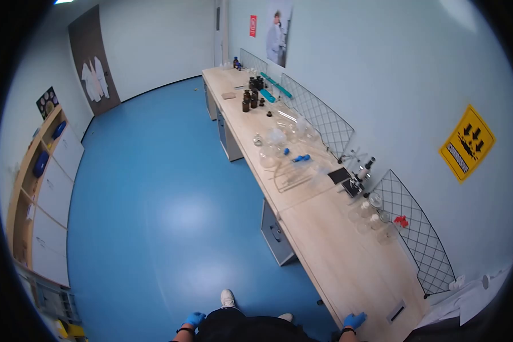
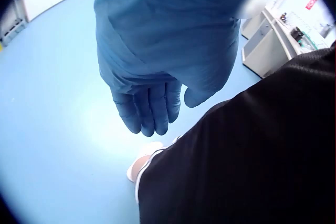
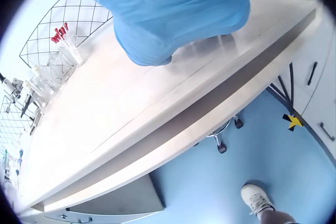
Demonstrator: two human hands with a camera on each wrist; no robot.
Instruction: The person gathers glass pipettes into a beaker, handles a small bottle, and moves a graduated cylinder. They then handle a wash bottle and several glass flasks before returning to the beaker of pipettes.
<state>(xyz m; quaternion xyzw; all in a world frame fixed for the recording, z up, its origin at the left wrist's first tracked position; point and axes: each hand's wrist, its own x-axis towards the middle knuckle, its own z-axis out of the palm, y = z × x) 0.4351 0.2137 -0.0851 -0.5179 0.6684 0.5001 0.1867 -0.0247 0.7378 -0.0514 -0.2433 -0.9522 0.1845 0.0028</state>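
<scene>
My left hand (image 1: 196, 319), in a blue glove, hangs beside my dark-clothed leg above the floor. In the left wrist view its fingers (image 2: 152, 109) hang loosely downward and hold nothing. The gloved right hand (image 1: 354, 321) is at the near end of the long wooden bench (image 1: 336, 245), over the top by the front edge. Seen from the right wrist, that hand (image 3: 178, 14) lies low over the bench surface, with most of its fingers hidden. A rectangular socket plate (image 1: 396, 311) is set into the benchtop just right of it.
Glass bottles (image 1: 376, 219) and red clips or stoppers (image 1: 402, 221) stand against a wire rack (image 1: 419, 239). A microscope (image 1: 359, 176), scattered glassware (image 1: 276, 137) and brown bottles (image 1: 249, 101) lie farther along. Blue floor (image 1: 171, 199) runs left toward low cabinets (image 1: 54, 216). Beneath the bench are drawer units (image 1: 276, 231).
</scene>
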